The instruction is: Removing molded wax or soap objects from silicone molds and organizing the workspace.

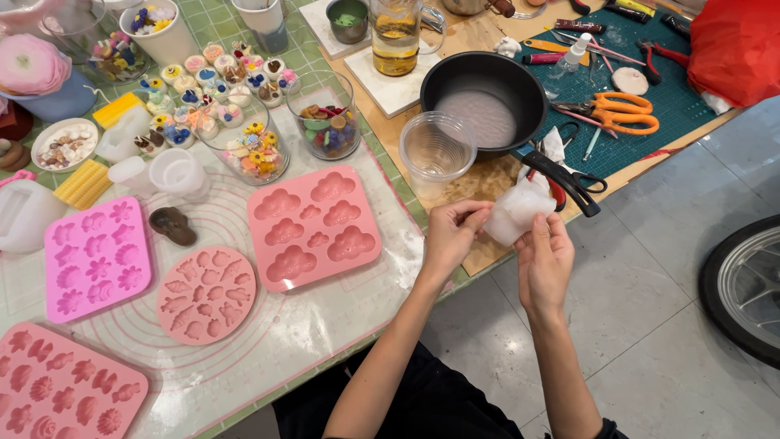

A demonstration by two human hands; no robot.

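Observation:
Both my hands hold a small whitish, translucent soft lump or mould just off the table's near edge. My left hand pinches its left side with the fingertips. My right hand grips it from below and the right. Right behind it lie a black frying pan with a pale film inside, its handle pointing toward my hands, and an empty clear plastic cup. A pink silicone mould with cloud shapes lies to the left of my hands.
Further pink moulds lie on a clear mat. Glass bowls of coloured bits, small decorated pieces, a jar of amber liquid, orange scissors, pliers and a red bag crowd the table. A wheel stands on the tiled floor at right.

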